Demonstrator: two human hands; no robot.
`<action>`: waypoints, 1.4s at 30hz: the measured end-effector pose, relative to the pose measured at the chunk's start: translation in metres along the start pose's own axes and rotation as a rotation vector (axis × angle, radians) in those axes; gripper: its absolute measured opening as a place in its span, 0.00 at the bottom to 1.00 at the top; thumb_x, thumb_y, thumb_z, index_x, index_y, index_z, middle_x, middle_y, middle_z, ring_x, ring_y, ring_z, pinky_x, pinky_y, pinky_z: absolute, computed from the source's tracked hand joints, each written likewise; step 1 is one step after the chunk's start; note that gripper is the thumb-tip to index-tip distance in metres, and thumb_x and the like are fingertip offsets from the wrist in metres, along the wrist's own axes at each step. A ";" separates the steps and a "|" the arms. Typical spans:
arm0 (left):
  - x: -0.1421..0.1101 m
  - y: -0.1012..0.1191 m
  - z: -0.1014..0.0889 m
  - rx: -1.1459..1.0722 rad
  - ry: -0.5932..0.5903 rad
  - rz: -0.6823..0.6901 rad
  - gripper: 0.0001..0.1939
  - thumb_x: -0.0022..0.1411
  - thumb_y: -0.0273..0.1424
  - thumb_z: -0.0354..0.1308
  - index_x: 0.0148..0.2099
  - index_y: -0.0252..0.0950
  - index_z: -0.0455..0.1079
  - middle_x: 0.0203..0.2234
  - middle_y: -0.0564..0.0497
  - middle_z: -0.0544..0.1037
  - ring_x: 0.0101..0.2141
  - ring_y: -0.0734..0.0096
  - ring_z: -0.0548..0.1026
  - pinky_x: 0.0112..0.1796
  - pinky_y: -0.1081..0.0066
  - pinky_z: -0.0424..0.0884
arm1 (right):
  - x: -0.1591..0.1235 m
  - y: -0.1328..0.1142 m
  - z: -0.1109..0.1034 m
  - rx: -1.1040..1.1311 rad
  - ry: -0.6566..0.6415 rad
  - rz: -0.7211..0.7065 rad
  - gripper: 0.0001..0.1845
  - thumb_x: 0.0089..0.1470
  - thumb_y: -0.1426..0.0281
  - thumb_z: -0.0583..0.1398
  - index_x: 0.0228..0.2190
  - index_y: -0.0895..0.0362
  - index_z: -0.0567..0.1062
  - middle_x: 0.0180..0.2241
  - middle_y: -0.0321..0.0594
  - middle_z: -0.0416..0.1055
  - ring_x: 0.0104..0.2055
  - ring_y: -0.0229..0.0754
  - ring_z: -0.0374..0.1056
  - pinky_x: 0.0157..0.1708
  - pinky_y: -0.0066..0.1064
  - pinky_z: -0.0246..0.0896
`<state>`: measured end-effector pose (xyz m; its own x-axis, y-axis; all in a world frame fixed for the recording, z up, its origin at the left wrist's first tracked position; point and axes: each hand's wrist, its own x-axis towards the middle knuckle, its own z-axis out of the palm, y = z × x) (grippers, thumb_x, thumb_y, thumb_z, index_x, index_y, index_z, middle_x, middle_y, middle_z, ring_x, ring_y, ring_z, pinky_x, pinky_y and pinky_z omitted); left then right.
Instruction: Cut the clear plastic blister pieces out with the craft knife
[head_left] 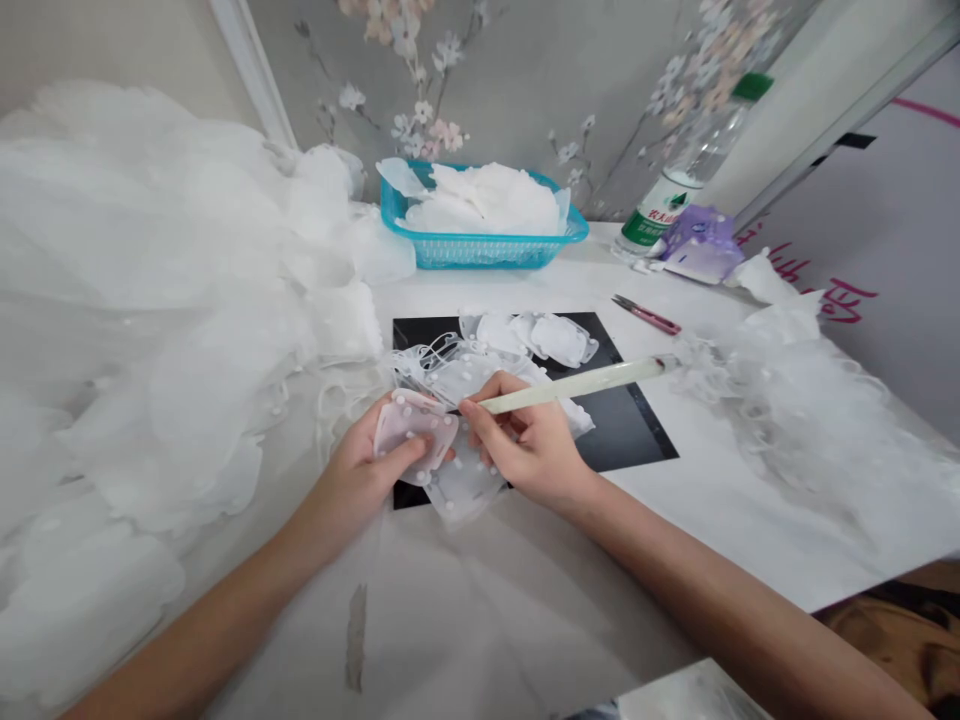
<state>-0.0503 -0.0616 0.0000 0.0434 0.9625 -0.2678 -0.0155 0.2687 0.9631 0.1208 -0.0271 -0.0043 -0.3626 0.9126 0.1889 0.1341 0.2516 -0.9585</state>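
My left hand [375,450] pinches a small translucent plastic piece [409,432] with rounded corners and raised round dots, thumb across its face. Pinched in my right hand [529,440] is a slim tool with a long pale handle [585,384]. Its dark, thin tip meets the upper right edge of the plastic piece; whether it touches I cannot tell. Beneath both hands, more dotted translucent pieces [465,480] lie in a loose heap on a black mat [637,430]. Several whitish pieces [559,338] rest along the mat's far edge, and thin curled strips [431,355] lie left of them.
A big mound of white translucent sheets [150,300] fills the left side. At the back stands a blue basket [487,250] holding white pieces. Red-handled thread snips [649,315], a water bottle [675,190], a purple packet [705,243] and a clear scrap pile [810,410] are on the right.
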 end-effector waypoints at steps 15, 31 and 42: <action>-0.008 0.005 0.002 -0.176 -0.009 0.011 0.03 0.47 0.25 0.53 0.25 0.37 0.66 0.15 0.58 0.66 0.18 0.78 0.61 0.22 0.76 0.58 | 0.002 0.013 0.011 -0.483 0.122 -0.173 0.09 0.59 0.69 0.52 0.26 0.55 0.63 0.19 0.33 0.63 0.18 0.34 0.57 0.21 0.26 0.50; -0.008 0.001 0.003 -0.003 0.114 0.071 0.19 0.59 0.49 0.55 0.41 0.40 0.71 0.33 0.52 0.77 0.35 0.64 0.74 0.36 0.70 0.69 | -0.015 -0.018 0.013 -0.331 0.096 -0.386 0.15 0.52 0.73 0.60 0.29 0.53 0.56 0.38 0.40 0.75 0.39 0.42 0.72 0.36 0.34 0.64; 0.000 -0.010 0.002 0.814 0.143 0.332 0.15 0.54 0.44 0.60 0.40 0.41 0.71 0.42 0.48 0.75 0.48 0.52 0.68 0.53 0.56 0.56 | 0.044 0.029 -0.111 -0.507 0.699 -0.058 0.18 0.37 0.74 0.67 0.18 0.53 0.61 0.15 0.35 0.61 0.19 0.37 0.57 0.20 0.29 0.43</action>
<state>-0.0485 -0.0643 -0.0092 0.0369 0.9961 0.0802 0.7121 -0.0825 0.6972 0.2112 0.0566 -0.0003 0.2464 0.8408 0.4819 0.5887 0.2652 -0.7636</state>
